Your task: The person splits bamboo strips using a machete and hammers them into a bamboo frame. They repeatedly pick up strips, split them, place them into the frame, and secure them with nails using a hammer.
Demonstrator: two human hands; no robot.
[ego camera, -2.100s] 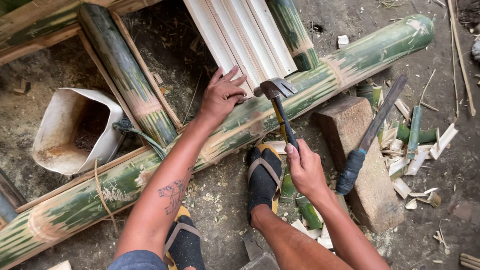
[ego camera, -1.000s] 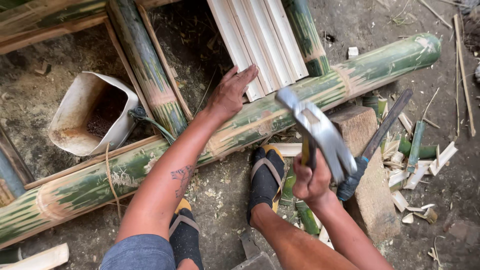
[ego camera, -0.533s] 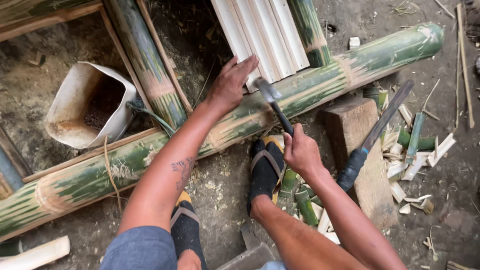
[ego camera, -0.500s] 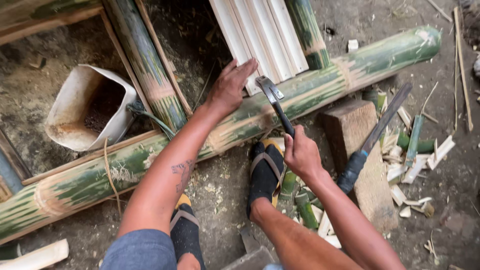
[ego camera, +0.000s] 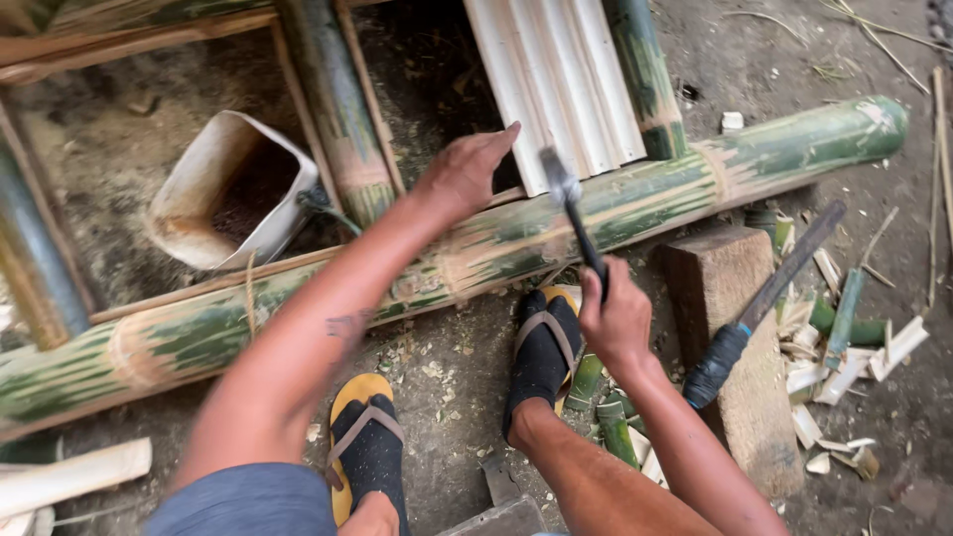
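Bucket (ego camera: 233, 189) tipped — dark dirt inside.

We see a green bamboo pole (ego camera: 516, 233), smooth-skinned and streaked with pale scrapes, beside a rough, weathered wooden block (ego camera: 740, 328). The hammer (ego camera: 571, 213) shows dull grey metal at its head, while pale ribbed sheeting (ego camera: 556, 79) looks matt. Splintered bamboo offcuts (ego camera: 854, 337) litter gritty, packed earth.
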